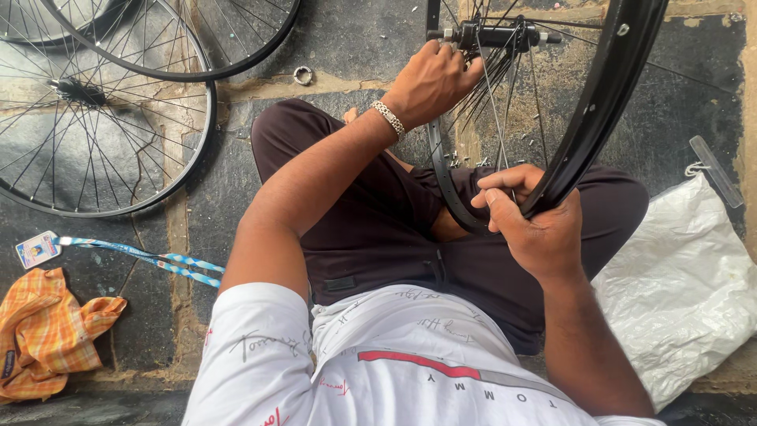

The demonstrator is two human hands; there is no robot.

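I sit cross-legged on a stone floor with a black bicycle wheel rim [607, 95] standing upright over my lap. My left hand [432, 79], with a metal bracelet on the wrist, reaches up and grips at the wheel's hub [490, 35] among the spokes. My right hand [532, 225] holds the lower part of the rim, its thumb and fingers pinching a thin spoke [495, 118] where it meets the rim.
Two more spoked wheels [102, 118] lie flat on the floor at upper left. An orange checked cloth [47, 331] and a blue lanyard with a card [134, 256] lie at left. A white plastic sack [682, 292] is at right. A small metal ring [303, 76] lies ahead.
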